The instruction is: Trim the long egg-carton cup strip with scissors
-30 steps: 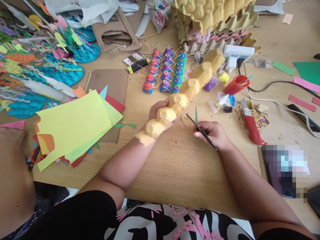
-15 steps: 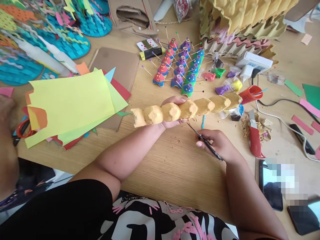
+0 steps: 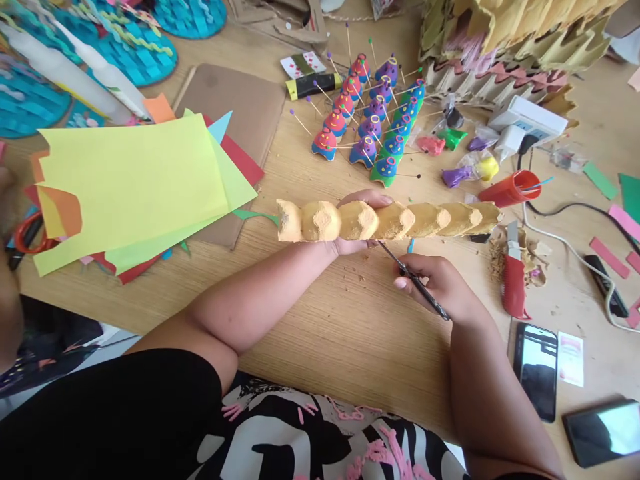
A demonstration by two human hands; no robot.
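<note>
A yellow strip of egg carton (image 3: 320, 221), with a row of cups, lies nearly level across my left hand (image 3: 357, 247). That hand's fingers wrap the strip from beneath, and the thumb shows along its far side. Black-handled scissors (image 3: 423, 291) are gripped in my right hand (image 3: 440, 283), just on the near side of the strip. Their tip points up and left, close to the strip's lower edge and my left fingers. Whether the blades touch the carton, I cannot tell.
Painted egg-carton caterpillars (image 3: 370, 127) with pin feelers stand beyond the strip. Left lie coloured paper sheets (image 3: 135, 180); right are a red cup (image 3: 517, 187), a red-handled cutter (image 3: 513, 283) and two phones (image 3: 537, 393). Another person's hand (image 3: 7, 213) shows at the far left edge.
The carton strip has turned from sloping up at its right end to nearly level. My right hand keeps the scissors close below it. The view has shifted slightly.
</note>
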